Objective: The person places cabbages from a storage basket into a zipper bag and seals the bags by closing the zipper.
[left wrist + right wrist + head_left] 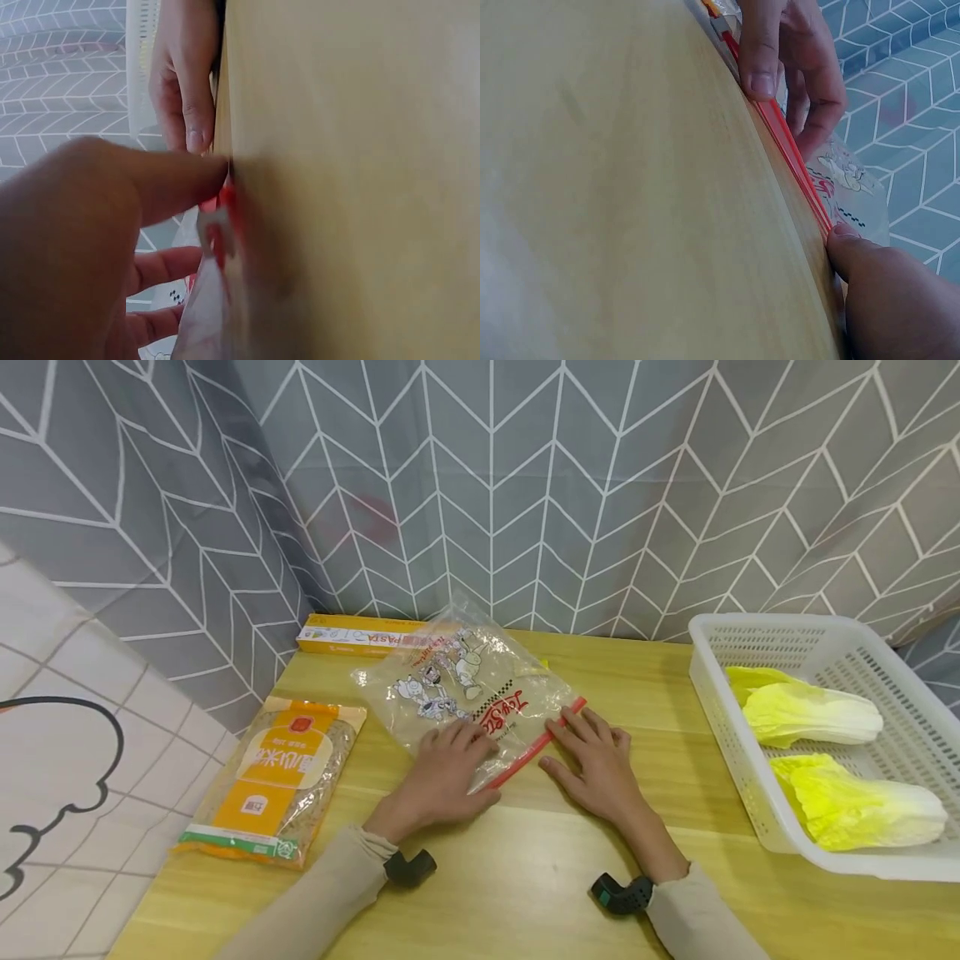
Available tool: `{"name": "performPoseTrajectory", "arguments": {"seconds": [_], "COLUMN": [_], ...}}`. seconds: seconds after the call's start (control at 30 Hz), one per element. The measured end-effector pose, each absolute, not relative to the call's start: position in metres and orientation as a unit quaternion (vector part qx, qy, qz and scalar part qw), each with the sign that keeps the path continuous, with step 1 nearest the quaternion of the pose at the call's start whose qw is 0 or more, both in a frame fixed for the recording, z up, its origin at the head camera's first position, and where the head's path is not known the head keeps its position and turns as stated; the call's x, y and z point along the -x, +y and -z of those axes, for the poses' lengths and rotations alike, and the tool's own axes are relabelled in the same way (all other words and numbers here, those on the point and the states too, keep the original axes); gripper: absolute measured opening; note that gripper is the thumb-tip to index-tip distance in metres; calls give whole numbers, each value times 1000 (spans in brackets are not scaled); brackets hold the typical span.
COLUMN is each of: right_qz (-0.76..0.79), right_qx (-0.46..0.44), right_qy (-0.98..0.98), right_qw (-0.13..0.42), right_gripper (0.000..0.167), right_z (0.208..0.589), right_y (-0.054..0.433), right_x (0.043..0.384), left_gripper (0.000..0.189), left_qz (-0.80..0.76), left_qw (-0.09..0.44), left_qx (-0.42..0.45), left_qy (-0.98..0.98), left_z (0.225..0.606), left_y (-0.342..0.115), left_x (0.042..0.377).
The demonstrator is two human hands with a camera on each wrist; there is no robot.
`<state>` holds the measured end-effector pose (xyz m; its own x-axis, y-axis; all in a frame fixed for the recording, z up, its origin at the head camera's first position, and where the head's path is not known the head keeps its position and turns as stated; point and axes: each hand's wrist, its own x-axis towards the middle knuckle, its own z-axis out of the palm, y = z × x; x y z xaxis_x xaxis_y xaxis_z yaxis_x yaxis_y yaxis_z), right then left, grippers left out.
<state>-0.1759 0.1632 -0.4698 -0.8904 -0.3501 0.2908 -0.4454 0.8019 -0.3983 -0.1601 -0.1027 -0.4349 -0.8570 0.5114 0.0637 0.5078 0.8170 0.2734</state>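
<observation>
A clear zip bag (pixel 427 693) with cartoon prints and a red zip strip (pixel 536 747) lies on the wooden table, turned at a slant. My left hand (pixel 450 772) rests on its lower left part, fingers spread over the plastic. Its thumb reaches the near end of the strip, beside a pale slider (pixel 216 229). At the strip's far end is my right hand (pixel 596 764), its relaxed fingertips touching the red edge. In the right wrist view the right thumb (pixel 847 232) lies at the strip.
Left of the bag lies an orange bag of grain (pixel 277 768). A yellow pasta box (pixel 352 635) lies along the curtain (pixel 525 485), partly under the zip bag. On the right stands a white plastic basket (pixel 720 710) with two Chinese cabbages (pixel 862 806).
</observation>
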Motion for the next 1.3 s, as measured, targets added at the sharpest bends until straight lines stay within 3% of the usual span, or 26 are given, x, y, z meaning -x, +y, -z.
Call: {"name": "performPoseTrajectory", "arguments": {"seconds": [0.33, 0.6, 0.83, 1.03, 1.3], "right_qz": [-251, -286, -283, -267, -259], "right_qx": [-210, -213, -250, -272, -280], "right_qy": [-938, -921, -913, -916, -919], "right_qw": [113, 159, 152, 127, 102], "right_gripper": [64, 55, 40, 45, 53], "right_z": [472, 469, 468, 468, 468], "right_y": [164, 162, 162, 162, 162], "right_x": [176, 177, 177, 176, 175], "left_gripper": [9, 10, 10, 8, 9], "left_qz": [-170, -156, -184, -197, -220], "left_qw": [-45, -77, -102, -109, -116], "left_qx": [-250, -252, -314, -340, -300], "left_qy": [952, 952, 926, 913, 921], "left_z": [444, 454, 459, 462, 461], "left_y": [-101, -105, -108, -110, -115], "left_x": [158, 157, 160, 164, 165]}}
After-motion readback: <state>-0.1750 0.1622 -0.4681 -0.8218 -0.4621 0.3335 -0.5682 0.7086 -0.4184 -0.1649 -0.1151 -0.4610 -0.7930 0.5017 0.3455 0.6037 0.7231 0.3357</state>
